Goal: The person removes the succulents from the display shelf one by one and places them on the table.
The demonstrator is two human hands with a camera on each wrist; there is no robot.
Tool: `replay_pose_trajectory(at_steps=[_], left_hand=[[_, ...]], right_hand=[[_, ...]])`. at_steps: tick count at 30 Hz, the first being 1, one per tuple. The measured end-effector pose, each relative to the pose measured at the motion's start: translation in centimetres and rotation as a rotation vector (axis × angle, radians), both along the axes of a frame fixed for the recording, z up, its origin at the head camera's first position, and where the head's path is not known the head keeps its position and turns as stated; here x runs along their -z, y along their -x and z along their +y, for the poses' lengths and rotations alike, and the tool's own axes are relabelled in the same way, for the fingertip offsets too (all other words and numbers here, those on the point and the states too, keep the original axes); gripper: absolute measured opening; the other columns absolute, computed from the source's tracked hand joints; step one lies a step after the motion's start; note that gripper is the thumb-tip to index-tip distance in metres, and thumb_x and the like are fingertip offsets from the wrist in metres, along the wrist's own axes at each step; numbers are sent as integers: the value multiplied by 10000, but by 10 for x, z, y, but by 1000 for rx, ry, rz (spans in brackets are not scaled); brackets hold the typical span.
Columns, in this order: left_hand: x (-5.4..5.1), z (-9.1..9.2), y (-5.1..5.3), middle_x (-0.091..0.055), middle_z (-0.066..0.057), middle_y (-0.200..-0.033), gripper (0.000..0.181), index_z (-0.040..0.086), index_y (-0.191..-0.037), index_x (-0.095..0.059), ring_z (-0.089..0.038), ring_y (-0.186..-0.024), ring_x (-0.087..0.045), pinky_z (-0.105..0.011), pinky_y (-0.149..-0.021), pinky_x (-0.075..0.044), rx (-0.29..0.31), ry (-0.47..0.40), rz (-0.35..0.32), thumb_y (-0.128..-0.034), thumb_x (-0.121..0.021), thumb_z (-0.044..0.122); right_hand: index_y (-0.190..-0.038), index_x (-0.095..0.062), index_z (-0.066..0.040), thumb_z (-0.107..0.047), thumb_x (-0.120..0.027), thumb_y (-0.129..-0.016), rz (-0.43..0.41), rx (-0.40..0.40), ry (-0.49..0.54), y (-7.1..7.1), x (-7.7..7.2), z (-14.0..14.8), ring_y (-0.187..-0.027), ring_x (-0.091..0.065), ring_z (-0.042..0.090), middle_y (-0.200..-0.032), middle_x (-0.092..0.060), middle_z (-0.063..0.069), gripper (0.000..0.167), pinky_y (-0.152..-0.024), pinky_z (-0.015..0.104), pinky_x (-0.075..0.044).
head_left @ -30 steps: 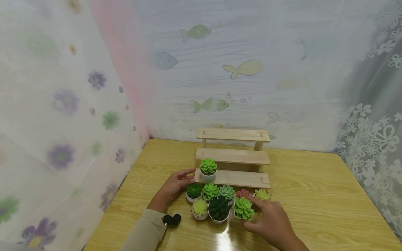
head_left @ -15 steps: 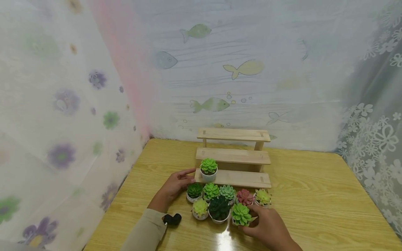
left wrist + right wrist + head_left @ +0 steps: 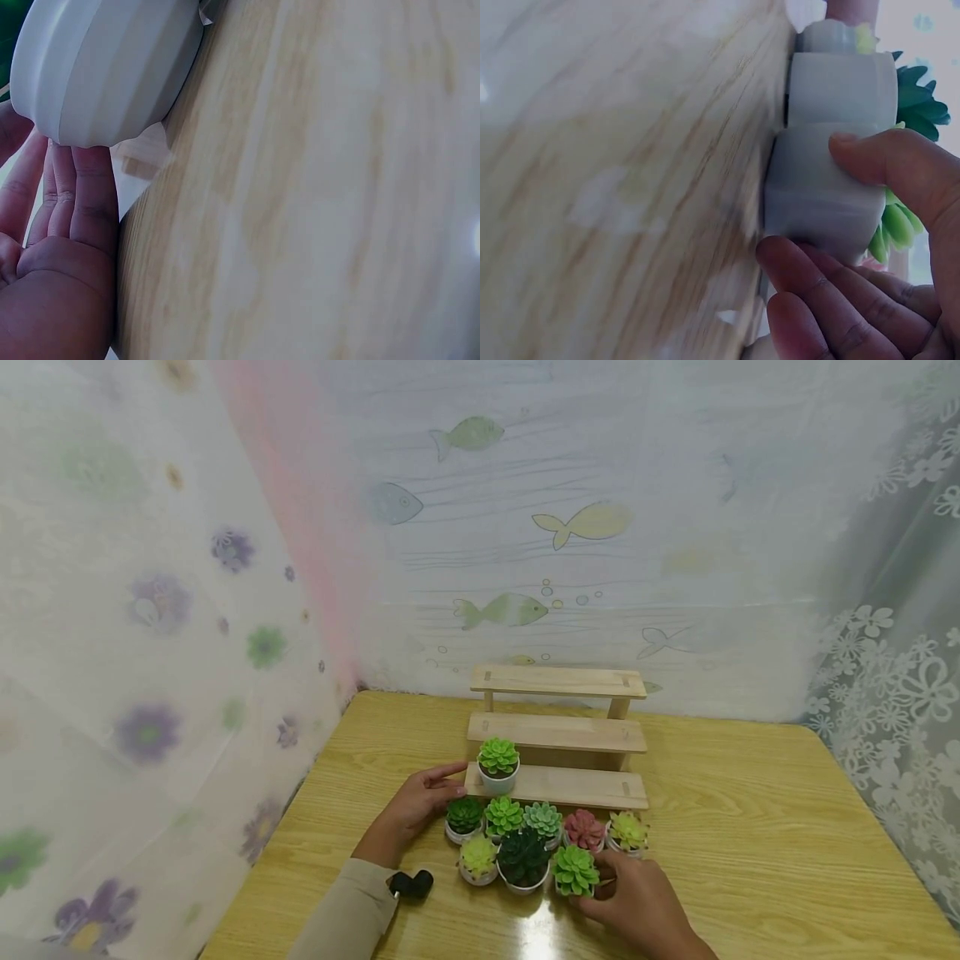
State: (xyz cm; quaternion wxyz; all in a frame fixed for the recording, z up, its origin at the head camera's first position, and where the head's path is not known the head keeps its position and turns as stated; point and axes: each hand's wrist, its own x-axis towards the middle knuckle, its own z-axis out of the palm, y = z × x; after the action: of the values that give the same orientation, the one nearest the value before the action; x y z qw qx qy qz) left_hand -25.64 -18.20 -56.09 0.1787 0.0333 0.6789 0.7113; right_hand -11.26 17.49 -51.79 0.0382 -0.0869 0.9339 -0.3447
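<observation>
My right hand (image 3: 637,897) holds the white pot (image 3: 817,187) of a bright green succulent (image 3: 576,871), thumb on one side and fingers on the other. That pot stands on the table, next to the dark green succulent (image 3: 523,857). My left hand (image 3: 420,800) reaches to the left end of the lowest step of a wooden tiered stand (image 3: 573,785), its fingers fairly straight. Another bright green succulent (image 3: 498,755) sits in a white pot at the left of that step. In the left wrist view, a ribbed white pot (image 3: 112,67) hides part of the left fingertips.
In front of the stand, several potted succulents cluster, among them a red one (image 3: 584,831), a yellow-green one (image 3: 627,832) and a pale green one (image 3: 542,819). A small black object (image 3: 411,885) is by the left sleeve. Printed curtains (image 3: 600,568) surround the wooden table (image 3: 750,810).
My right hand has brought the bright green succulent slightly left and down beside the dark green one, uncovering the red and yellow-green plants. The left hand has stayed in place.
</observation>
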Motion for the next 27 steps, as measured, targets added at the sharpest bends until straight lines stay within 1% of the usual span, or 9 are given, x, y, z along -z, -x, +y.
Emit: replay_pose_trajectory(at_steps=[8, 15, 23, 27], left_hand=[[1, -1, 1, -759, 0, -1093, 573, 82, -1512, -544, -125, -983, -714, -283, -809, -561, 11, -7, 4, -968, -723, 65], [1, -1, 1, -760, -5, -1091, 586, 82, -1515, -541, -128, -985, -720, -281, -816, -559, 16, -10, -1, -962, -734, 74], [0, -1, 1, -762, -5, -1097, 581, 85, -1517, -540, -119, -980, -720, -268, -790, -552, 15, -4, 9, -967, -727, 74], [0, -1, 1, -762, -12, -1094, 582, 74, -1515, -539, -121, -974, -722, -270, -792, -557, 10, -9, 10, -964, -726, 62]], right_hand=[[-1077, -760, -128, -432, -947, -700, 39, 13, -48, 1, 2, -1, -675, -680, 1, -822, -758, -77, 519, -633, 238, -565], [-1082, -760, -95, -446, -940, -713, 41, -6, -49, 2, 3, -1, -679, -678, 6, -806, -753, -77, 540, -631, 231, -561], [-1052, -762, -131, -432, -939, -719, 76, -33, -73, 3, 3, -1, -673, -668, -15, -790, -747, -91, 483, -621, 205, -543], [-1083, -763, -101, -466, -930, -722, 69, -53, -62, 5, 3, 1, -677, -676, -6, -809, -757, -70, 540, -616, 207, -550]])
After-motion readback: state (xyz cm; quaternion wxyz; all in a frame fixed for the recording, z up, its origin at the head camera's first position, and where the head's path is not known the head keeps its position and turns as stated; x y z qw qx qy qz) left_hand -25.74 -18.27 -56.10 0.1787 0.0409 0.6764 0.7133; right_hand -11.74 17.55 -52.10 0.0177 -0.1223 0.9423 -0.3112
